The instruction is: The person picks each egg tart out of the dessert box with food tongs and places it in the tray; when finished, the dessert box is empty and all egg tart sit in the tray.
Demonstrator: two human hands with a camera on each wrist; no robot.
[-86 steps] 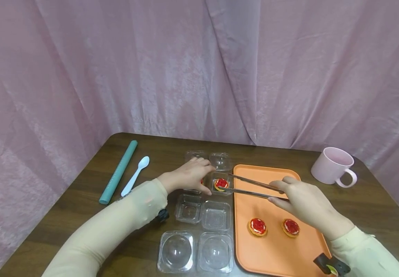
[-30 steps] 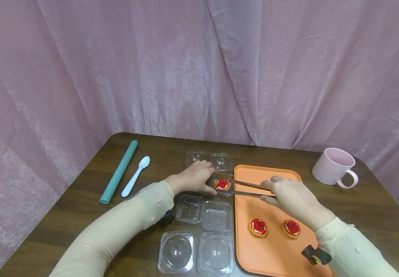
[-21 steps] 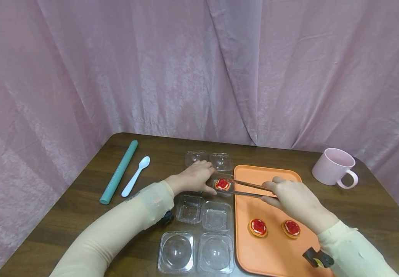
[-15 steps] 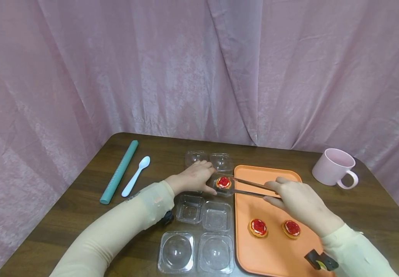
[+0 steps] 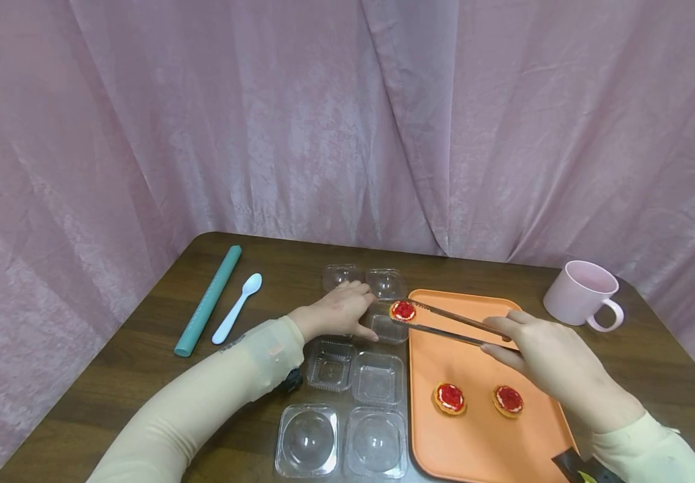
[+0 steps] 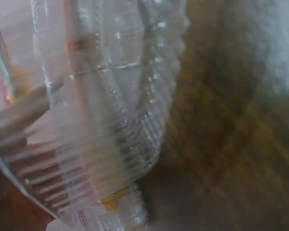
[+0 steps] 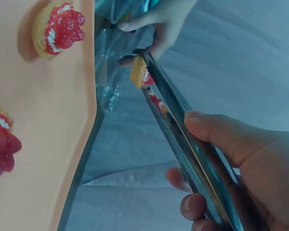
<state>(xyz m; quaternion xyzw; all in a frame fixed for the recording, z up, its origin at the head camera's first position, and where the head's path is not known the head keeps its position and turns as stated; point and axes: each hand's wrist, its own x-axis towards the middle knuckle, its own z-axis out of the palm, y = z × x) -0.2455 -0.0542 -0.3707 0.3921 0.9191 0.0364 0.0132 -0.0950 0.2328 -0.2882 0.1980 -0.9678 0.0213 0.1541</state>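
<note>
My right hand (image 5: 547,362) grips metal tongs (image 5: 447,333), thumb on one arm and fingers on the other. Between the tong tips sits a small strawberry tart (image 5: 403,310), over the edge where a clear plastic container (image 5: 388,330) meets the orange tray (image 5: 492,446). Two more tarts lie on the tray, a left tart (image 5: 450,398) and a right tart (image 5: 508,400). My left hand (image 5: 341,308) holds that container at its left side, thumb at the near end, fingers at the far end. The left wrist view shows blurred ribbed plastic (image 6: 111,96) across the fingers.
Two lidded containers stand nearer, with open bases (image 5: 378,379) and domed lids (image 5: 308,439) towards me. A teal roll (image 5: 208,302) and a light blue spoon (image 5: 237,308) lie at the left. A pink mug (image 5: 579,292) is at the right, behind it a pink curtain (image 5: 323,121).
The tongs have closed round the tart inside the container and lifted it up and to the right. My right hand has moved right. The left hand shifted slightly right earlier, then stayed.
</note>
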